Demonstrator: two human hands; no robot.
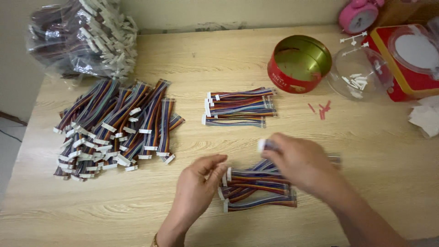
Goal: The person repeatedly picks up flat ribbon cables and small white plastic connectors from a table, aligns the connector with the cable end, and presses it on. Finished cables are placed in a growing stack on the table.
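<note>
Overhead, a pale wooden table [151, 215] is seen from above. At far left, a clear plastic bag [82, 36] bulges with rainbow ribbon cables tipped with white connectors. Just below it lies a large loose heap of the same cables [114, 128], fanned out across the wood. Near the middle, a small neat stack of cables [238, 107] lies flat, well apart from the heap.

Toward the front, the left hand [199, 183] rests with fingers curled loosely together, thumb and fingertips touching the white connector ends of a low pile of cables [260, 190]. Beside it, the right hand [302, 164] hovers over that same pile, blurred by motion, its fingers pinched on a single cable with a white connector [263, 145] showing at the fingertips.

Farther right, at the back, stands an open round red tin [299, 64] with a gold inside. Next to it sits a clear plastic dome [361, 73] holding small white pieces, with a few small red bits [322, 110] scattered on the wood nearby.
</note>
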